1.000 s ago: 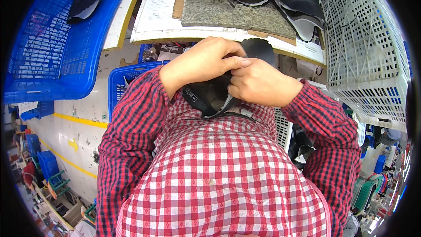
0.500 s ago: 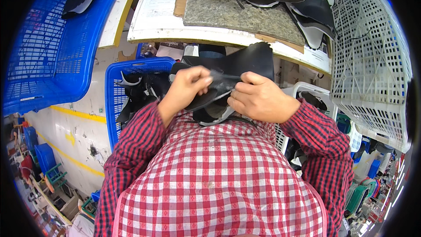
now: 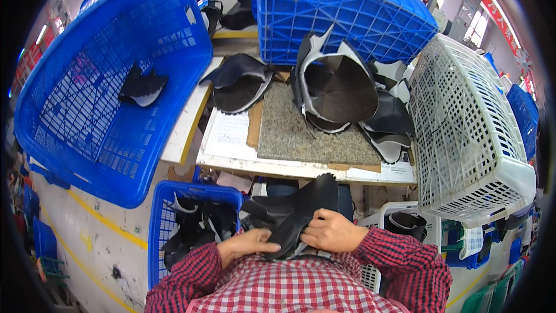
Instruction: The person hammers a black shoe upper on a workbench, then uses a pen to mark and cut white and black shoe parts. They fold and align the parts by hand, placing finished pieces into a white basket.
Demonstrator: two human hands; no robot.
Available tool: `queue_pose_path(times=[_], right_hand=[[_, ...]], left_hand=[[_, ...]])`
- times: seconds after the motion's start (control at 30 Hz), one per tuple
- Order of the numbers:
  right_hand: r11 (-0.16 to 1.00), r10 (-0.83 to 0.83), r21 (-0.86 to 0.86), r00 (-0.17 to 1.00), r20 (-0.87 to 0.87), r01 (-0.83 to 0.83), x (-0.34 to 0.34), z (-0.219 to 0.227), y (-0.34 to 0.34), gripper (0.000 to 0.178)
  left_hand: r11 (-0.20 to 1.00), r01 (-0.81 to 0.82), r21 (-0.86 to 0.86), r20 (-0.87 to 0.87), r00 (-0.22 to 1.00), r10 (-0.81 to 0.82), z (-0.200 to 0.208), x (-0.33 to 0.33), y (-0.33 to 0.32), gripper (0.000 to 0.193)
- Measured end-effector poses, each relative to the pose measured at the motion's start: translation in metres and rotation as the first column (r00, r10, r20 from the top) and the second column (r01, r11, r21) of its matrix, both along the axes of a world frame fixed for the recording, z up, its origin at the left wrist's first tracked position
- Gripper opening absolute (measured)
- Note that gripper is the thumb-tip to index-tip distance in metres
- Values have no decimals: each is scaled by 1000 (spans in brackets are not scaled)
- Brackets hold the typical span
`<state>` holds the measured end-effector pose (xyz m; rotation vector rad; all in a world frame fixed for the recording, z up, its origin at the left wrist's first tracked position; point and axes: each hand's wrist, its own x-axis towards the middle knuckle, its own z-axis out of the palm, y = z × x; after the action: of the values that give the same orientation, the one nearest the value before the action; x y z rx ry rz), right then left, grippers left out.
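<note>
A black shoe upper (image 3: 310,200) with a scalloped far edge lies over my lap, just below the table's front edge. My left hand (image 3: 250,244) is closed on its near left edge, thumb on top. My right hand (image 3: 334,231) grips the right side, fingers bent around the material. A pale lining partly shows beneath, by the right fingers; the underside is hidden.
Several black and white shoe uppers (image 3: 341,90) sit on the table's grey board (image 3: 313,145). A large blue basket (image 3: 130,168) with one piece stands left, a white basket (image 3: 475,133) right. A smaller blue basket (image 3: 197,188) holds dark pieces beside my left arm.
The view has tilted up, showing more of the table and baskets. Before, my hands pinched a dark strip stretched between them; now they grip the upper's near left edge and right side.
</note>
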<state>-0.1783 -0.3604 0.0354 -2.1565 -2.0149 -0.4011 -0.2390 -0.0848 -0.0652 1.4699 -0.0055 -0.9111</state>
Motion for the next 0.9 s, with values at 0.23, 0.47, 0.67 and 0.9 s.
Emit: queue_pose_path(times=[0.23, 0.47, 0.67, 0.9], right_hand=[[997, -75, -27, 996, 38, 76, -21, -18, -3, 6], [975, -195, -101, 981, 19, 196, -31, -21, -3, 6], [990, -108, -93, 994, -5, 108, -25, -32, 3, 9], [992, -125, -34, 992, -16, 124, -19, -41, -6, 11]], left_hand=[[707, -484, 515, 798, 571, -191, 3, -10, -26, 38], [769, -550, 326, 937, 297, -184, 48, -14, -16, 41], [895, -183, 407, 782, 577, -237, 59, 3, -65, 17], [983, -110, 144, 402, 914, 43, 48, 14, -61, 31]])
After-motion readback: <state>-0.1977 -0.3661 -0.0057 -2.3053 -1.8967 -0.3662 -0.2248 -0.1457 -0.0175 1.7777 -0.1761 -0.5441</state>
